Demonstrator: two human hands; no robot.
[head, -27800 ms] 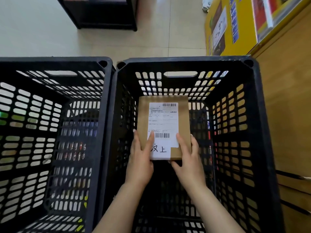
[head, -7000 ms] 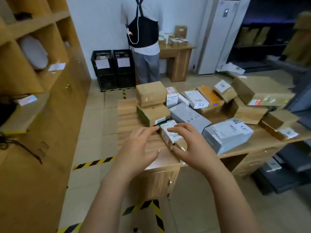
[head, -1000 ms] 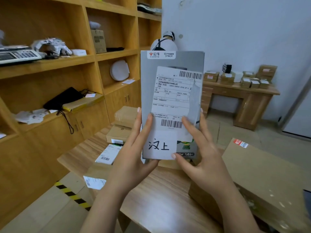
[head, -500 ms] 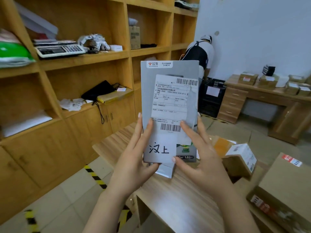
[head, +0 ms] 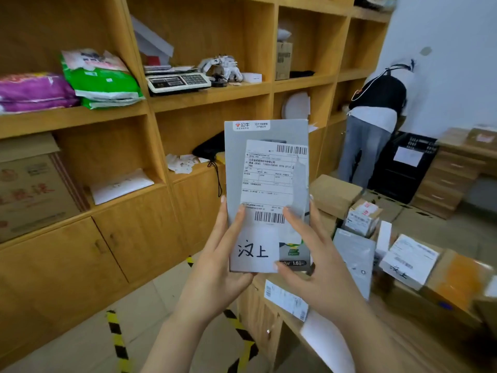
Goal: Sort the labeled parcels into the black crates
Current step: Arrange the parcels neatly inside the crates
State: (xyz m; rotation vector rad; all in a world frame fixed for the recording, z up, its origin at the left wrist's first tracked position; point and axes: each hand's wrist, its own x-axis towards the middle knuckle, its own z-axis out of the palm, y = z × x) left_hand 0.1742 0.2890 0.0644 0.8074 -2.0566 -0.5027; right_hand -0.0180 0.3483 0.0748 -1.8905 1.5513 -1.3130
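Observation:
I hold a tall grey parcel point(head: 266, 168) upright in front of me. It carries a white shipping label with barcodes and a handwritten tag at the bottom. My left hand point(head: 215, 267) grips its lower left edge, thumb on the label. My right hand point(head: 317, 270) grips the lower right edge, fingers spread over the face. A black crate point(head: 403, 168) with a white sheet on its side stands on the floor at the far right.
Wooden shelving point(head: 204, 98) with a scale, bags and boxes fills the left. A wooden table point(head: 398, 324) at lower right carries several labeled parcels. A person point(head: 376, 111) bends by the far wall next to a desk point(head: 457, 168). Yellow-black tape point(head: 115, 337) marks the floor.
My view has swung further left along the shelving. The parcel stays upright in both hands with the same grip, and the table of parcels now lies at the lower right.

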